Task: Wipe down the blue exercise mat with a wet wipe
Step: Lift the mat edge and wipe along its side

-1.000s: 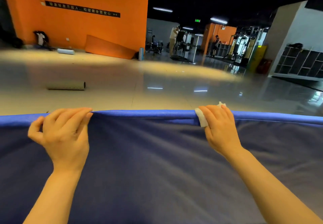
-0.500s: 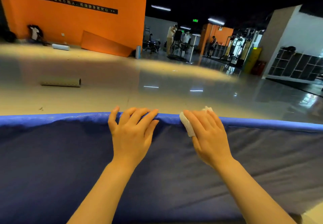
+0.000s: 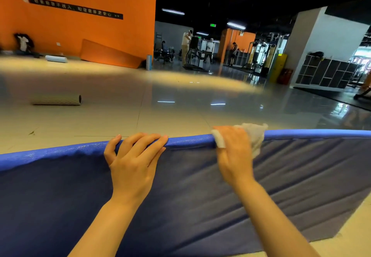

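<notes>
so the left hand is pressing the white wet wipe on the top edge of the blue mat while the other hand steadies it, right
Not quite: the head view shows the right hand pressing the crumpled white wet wipe on the top edge of the padded blue exercise mat. The left hand holds no wipe; its fingers hook over that edge, steadying it.

The black sign strip (image 3: 75, 7) on the orange wall (image 3: 90, 31) is too blurred to read.
</notes>
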